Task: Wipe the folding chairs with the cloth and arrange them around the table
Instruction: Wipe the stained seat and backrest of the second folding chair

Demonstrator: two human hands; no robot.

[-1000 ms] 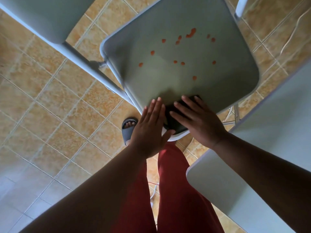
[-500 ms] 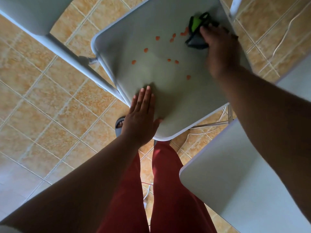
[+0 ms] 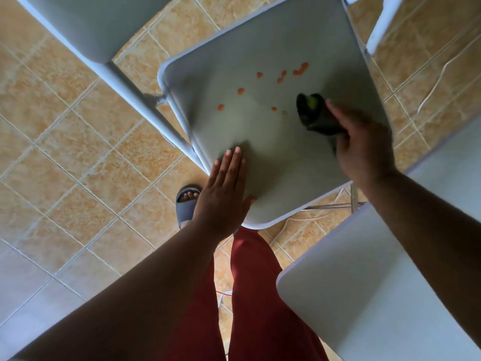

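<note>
- Beige ceramic floor tiles (image 3: 73,142) with pale grout lines fill the background; a thin white cable (image 3: 440,74) lies on them at the upper right
- a grey folding chair seat (image 3: 260,142) with a white metal frame stands in the middle; small orange-red spots (image 3: 240,91) are scattered over its upper half, and one faint, smeared spot is just beside the cloth
- the left hand (image 3: 223,196) lies flat on the near left corner of the seat; its fingers are straight and close together, the thumb spread to the side
- the right hand (image 3: 361,147) is blurred; its fingers are closed on a dark crumpled cloth with a green patch (image 3: 312,113), which touches the right part of the seat
- a second grey chair seat (image 3: 377,282) is at the lower right; another grey surface (image 3: 99,24) is at the upper left
- red trousers (image 3: 260,295) and a grey slide sandal (image 3: 187,204) show below
</note>
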